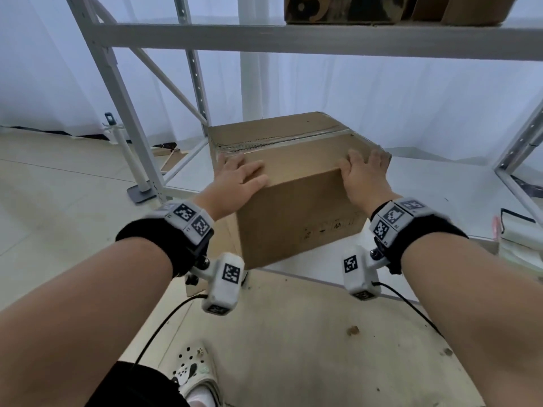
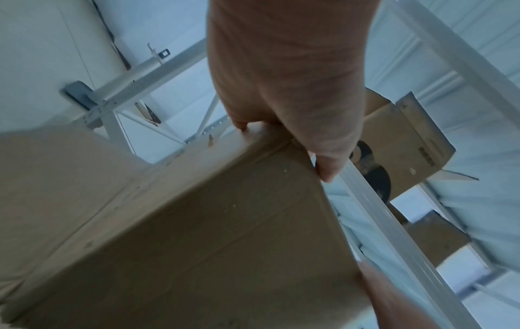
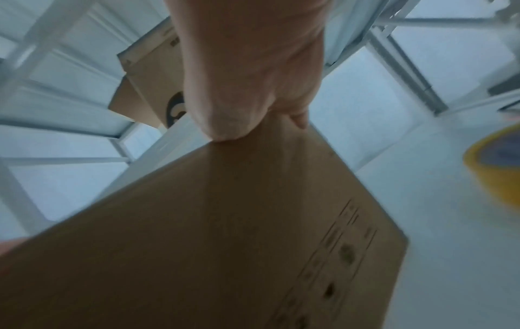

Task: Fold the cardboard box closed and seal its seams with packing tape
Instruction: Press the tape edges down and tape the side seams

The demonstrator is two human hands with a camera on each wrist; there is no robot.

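Note:
A brown cardboard box [image 1: 299,218] stands on a low white shelf board [image 1: 440,189] with its top flaps folded down. A rough seam [image 1: 279,139] runs across the top. My left hand [image 1: 238,174] lies flat on the top at the near left corner, fingers spread. My right hand [image 1: 361,171] presses the top at the near right corner, thumb on the front edge. The wrist views show the box [image 2: 197,222] [image 3: 225,222] from below each palm [image 2: 281,78] [image 3: 247,73]. A blurred yellow tape roll [image 3: 495,169] lies on the shelf to the right.
A grey metal rack upright [image 1: 117,92] stands left of the box and a beam [image 1: 293,39] crosses overhead, carrying more cardboard boxes [image 1: 352,7]. A white pole on a base [image 1: 129,154] stands on the floor at left. A cardboard sheet [image 1: 293,333] covers the floor by my feet.

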